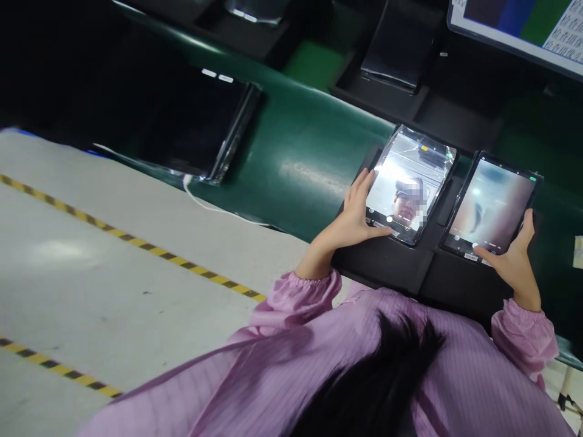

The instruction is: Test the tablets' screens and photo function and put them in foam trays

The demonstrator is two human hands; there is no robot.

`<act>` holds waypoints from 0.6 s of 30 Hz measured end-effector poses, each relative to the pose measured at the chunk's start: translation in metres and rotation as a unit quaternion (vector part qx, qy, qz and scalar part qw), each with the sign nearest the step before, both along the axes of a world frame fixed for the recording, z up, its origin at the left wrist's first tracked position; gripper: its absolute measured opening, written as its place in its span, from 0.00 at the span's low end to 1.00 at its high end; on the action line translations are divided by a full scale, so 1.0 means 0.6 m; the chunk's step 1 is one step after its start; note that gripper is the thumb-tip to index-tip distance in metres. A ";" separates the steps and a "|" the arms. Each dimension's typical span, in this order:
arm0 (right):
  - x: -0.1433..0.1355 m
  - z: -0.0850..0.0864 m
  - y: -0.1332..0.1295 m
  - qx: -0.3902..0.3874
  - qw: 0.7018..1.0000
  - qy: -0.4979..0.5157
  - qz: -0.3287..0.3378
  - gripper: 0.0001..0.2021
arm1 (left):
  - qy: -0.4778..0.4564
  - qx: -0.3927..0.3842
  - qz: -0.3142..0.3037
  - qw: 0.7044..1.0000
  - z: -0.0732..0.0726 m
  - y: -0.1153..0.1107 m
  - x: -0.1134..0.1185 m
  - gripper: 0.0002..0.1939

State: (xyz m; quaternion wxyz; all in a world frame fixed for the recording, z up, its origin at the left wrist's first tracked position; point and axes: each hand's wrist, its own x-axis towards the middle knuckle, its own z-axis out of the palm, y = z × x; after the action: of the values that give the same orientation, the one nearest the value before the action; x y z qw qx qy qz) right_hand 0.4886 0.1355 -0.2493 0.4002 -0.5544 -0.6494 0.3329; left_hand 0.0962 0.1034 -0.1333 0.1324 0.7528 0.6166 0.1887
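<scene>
Two lit tablets lie side by side over a black tray at the bench edge. My left hand (353, 220) grips the left tablet (412, 182), fingers along its left side and thumb on its lower edge. That tablet wears clear film and shows a camera view with a person in it. My right hand (517, 252) holds the right tablet (492, 203) by its lower right corner, thumb over the bottom of the screen. A blurry camera picture fills this second screen. The black tray (387, 264) shows below both tablets.
A green bench mat (300, 158) runs across. Dark film-wrapped tablets (195, 127) lie at the left with a white cable (204, 200). Behind stands another black tray holding a dark tablet (401, 45). A colour chart (523, 24) is at upper right. Striped tape (136, 243) marks the floor.
</scene>
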 end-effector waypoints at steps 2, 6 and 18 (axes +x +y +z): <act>0.004 -0.008 0.003 0.009 1.000 0.022 -0.007 0.70 | -0.021 0.000 -0.020 1.000 0.002 -0.001 -0.007 0.67; 0.008 -0.017 0.009 0.018 0.998 0.051 -0.018 0.64 | -0.025 0.004 -0.044 0.999 0.005 -0.002 -0.017 0.62; -0.001 0.009 0.011 -0.041 0.928 0.330 -0.168 0.45 | 0.002 0.010 -0.019 1.000 -0.002 0.005 -0.004 0.54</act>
State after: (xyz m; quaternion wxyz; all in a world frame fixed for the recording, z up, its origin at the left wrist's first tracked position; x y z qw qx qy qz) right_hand 0.4878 0.1418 -0.2436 0.6192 -0.5296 -0.3639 0.4513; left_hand 0.0938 0.1064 -0.1346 0.1273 0.7659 0.6006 0.1911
